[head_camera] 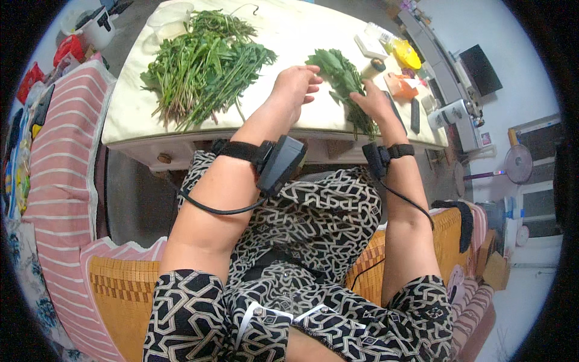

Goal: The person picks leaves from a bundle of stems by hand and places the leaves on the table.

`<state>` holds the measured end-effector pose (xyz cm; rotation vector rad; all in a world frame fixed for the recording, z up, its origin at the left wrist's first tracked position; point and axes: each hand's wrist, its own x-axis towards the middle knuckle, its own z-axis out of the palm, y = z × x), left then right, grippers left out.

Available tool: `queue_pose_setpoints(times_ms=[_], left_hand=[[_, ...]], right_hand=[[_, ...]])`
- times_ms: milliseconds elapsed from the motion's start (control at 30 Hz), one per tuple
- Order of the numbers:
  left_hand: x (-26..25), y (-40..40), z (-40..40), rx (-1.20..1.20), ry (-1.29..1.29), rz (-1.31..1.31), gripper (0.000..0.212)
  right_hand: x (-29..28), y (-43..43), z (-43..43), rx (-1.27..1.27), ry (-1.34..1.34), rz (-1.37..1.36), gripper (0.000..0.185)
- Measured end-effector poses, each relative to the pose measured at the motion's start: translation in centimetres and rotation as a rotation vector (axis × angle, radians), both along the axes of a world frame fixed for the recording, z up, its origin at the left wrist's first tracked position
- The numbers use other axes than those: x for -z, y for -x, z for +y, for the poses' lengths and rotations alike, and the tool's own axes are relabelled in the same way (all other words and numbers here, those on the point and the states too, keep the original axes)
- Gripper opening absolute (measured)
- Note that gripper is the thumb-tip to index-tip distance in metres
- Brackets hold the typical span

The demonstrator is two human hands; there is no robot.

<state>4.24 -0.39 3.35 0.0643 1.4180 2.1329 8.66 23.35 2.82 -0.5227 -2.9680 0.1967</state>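
My left hand (pixel 298 86) hovers above the pale tabletop, its fingers slightly spread and nothing in them. It is between a large heap of leafy green stems (pixel 194 68) and a smaller bunch of leafy greens (pixel 339 74). The smaller bunch lies with its leaves at the far end and its thin stems towards the table's near edge. At its right side is my right hand (pixel 379 104), thumb and fingers apart, the thumb over the edge of the bunch. Each forearm wears a strapped black device with a cable.
On the table (pixel 289 31) a translucent plastic container (pixel 167 20) stands by the heap. To the right are a roll-shaped item (pixel 373 68), a white box (pixel 371 46), a yellow package (pixel 405 53), an orange packet (pixel 402 87) and a dark remote-like bar (pixel 415 116).
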Motion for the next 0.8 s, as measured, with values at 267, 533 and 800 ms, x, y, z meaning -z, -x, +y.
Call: queue_pose_setpoints(times_ms=[267,533,800], left_hand=[[-0.1,0.4,-0.5,-0.026,-0.041,-0.002,0.027],[-0.4,0.3,-0.7,-0.017,-0.09,-0.004,0.026],[-0.9,-0.6,-0.1,-0.003,-0.085,-0.012,0.027]], right_hand=[[-0.7,-4.5,-1.7,-0.121,0.005,0.225,0.047],[1.5,-13.2,-5.1,-0.194,0.903,0.142,0.031],[9.1,-16.9,-5.6,0.241,1.432,-0.264,0.047]])
